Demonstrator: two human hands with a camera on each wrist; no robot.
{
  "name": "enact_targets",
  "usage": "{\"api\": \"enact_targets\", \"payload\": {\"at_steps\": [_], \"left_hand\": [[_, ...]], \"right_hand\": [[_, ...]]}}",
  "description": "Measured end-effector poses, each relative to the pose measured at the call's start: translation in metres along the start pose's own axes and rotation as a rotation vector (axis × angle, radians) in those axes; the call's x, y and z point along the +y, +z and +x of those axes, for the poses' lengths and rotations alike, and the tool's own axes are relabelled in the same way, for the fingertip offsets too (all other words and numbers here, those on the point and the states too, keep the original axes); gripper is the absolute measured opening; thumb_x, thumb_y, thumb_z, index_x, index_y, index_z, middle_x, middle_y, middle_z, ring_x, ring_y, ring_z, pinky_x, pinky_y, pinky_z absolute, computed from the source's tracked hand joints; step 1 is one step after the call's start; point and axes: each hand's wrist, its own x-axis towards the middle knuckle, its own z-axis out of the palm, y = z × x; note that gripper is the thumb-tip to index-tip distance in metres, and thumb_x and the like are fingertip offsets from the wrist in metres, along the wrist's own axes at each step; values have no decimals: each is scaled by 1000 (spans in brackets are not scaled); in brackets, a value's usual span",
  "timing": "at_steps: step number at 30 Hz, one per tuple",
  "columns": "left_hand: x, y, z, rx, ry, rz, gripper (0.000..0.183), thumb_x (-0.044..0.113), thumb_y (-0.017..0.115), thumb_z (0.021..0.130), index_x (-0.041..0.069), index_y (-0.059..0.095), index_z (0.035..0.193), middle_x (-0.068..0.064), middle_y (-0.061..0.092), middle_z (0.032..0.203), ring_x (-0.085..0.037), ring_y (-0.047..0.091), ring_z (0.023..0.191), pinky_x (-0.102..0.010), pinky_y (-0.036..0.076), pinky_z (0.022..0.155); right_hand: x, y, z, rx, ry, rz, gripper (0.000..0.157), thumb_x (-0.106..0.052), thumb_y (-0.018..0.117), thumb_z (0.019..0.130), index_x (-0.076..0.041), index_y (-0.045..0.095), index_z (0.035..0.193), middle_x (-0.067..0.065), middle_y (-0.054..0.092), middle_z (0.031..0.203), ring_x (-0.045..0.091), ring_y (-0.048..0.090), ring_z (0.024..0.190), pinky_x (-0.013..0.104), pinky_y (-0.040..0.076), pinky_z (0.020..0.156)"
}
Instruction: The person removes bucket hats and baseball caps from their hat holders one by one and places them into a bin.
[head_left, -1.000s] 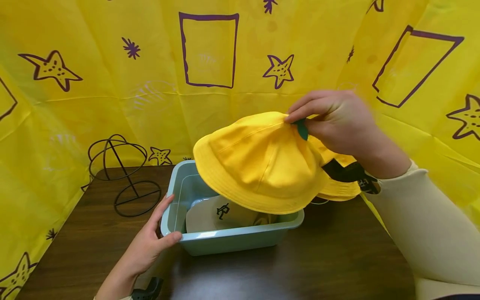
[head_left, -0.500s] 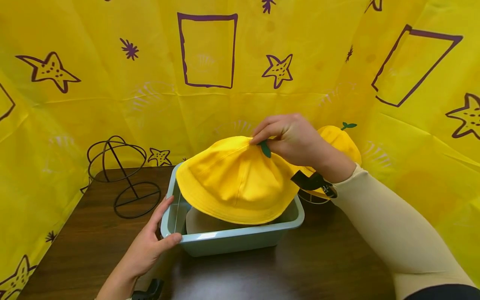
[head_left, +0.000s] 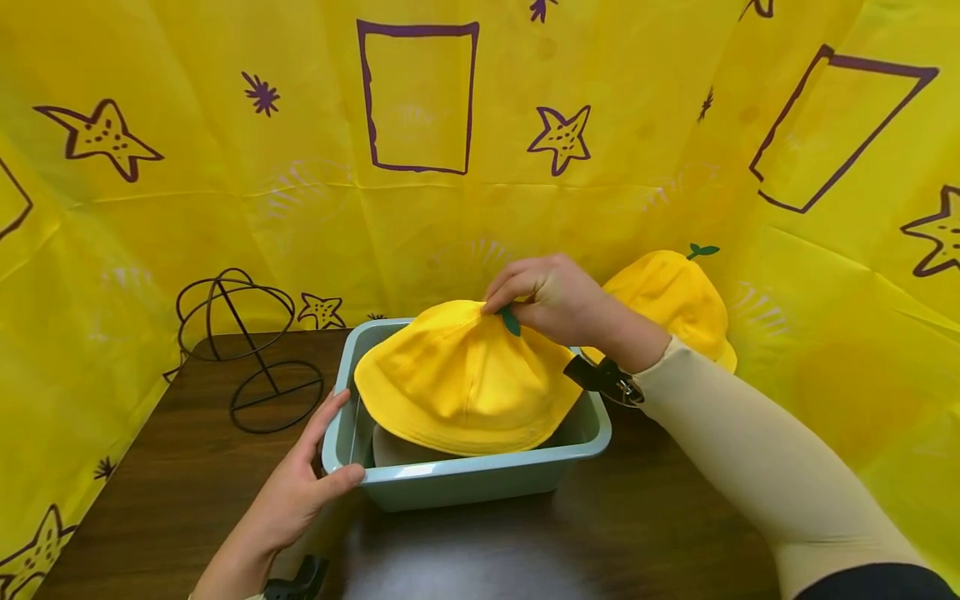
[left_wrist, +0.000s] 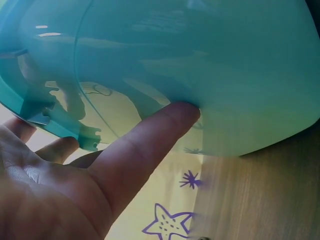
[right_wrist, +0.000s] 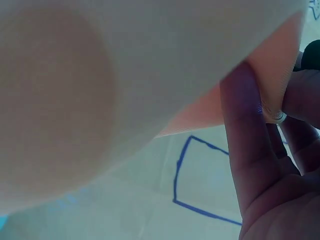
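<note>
By the top of its crown, next to a green leaf tab (head_left: 511,321), my right hand (head_left: 551,296) pinches a yellow bucket hat (head_left: 472,375). The hat's brim spreads over the inside of a light blue plastic basin (head_left: 465,492). Beneath the brim a grey-beige cap (head_left: 401,450) shows in part; most of it is hidden. At the basin's left end my left hand (head_left: 296,483) holds the corner, thumb on the front rim and fingers on the side. In the left wrist view the thumb (left_wrist: 155,142) lies along the basin's outer wall.
A black wire hat stand (head_left: 258,358) stands at the left on the dark wooden table (head_left: 172,500). Behind my right forearm, another yellow hat (head_left: 667,296) with a green sprout sits at the back right. A yellow printed cloth (head_left: 420,217) hangs behind the table.
My right hand has brought the yellow bucket hat left and down into the basin's opening, covering most of the cap. The left hand keeps its hold on the basin.
</note>
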Motion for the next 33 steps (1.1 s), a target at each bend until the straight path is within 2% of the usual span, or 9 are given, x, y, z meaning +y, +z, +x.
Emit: {"api": "enact_targets", "payload": {"at_steps": [4, 8, 15, 22, 33], "left_hand": [[0, 0, 1, -3, 0, -1, 85, 4, 71, 90, 25, 25, 159, -13, 1, 164, -45, 20, 140, -13, 34, 95], [-1, 0, 2, -17, -6, -59, 83, 2, 69, 92, 23, 25, 159, -12, -2, 164, -44, 24, 138, -18, 40, 95], [1, 1, 1, -3, -14, -32, 84, 4, 70, 91, 18, 23, 159, -13, 1, 164, -45, 19, 140, -15, 37, 94], [2, 1, -1, 16, -27, 26, 87, 5, 72, 89, 24, 25, 159, -12, 5, 164, -43, 14, 142, -9, 28, 94], [1, 2, 0, 8, -15, -37, 86, -1, 70, 89, 16, 23, 159, -13, 2, 164, -44, 14, 141, -13, 34, 95]], "right_hand": [[1, 6, 2, -16, -1, 11, 31, 14, 68, 82, -12, 82, 91, -7, 72, 98, 8, 67, 93, 26, 52, 80], [1, 13, 6, -30, -6, 26, 31, 14, 66, 82, -12, 82, 90, -7, 72, 98, 8, 66, 93, 26, 51, 81], [1, 22, 7, -63, 3, 37, 33, 16, 64, 81, -12, 81, 89, -6, 72, 98, 9, 66, 92, 26, 51, 82], [4, 26, 7, -71, -26, 58, 34, 17, 64, 81, -12, 80, 88, -7, 72, 97, 7, 66, 92, 26, 51, 82], [19, 34, -2, -154, -14, 49, 38, 18, 58, 82, -14, 78, 86, -11, 70, 96, 4, 64, 90, 25, 51, 79]]}}
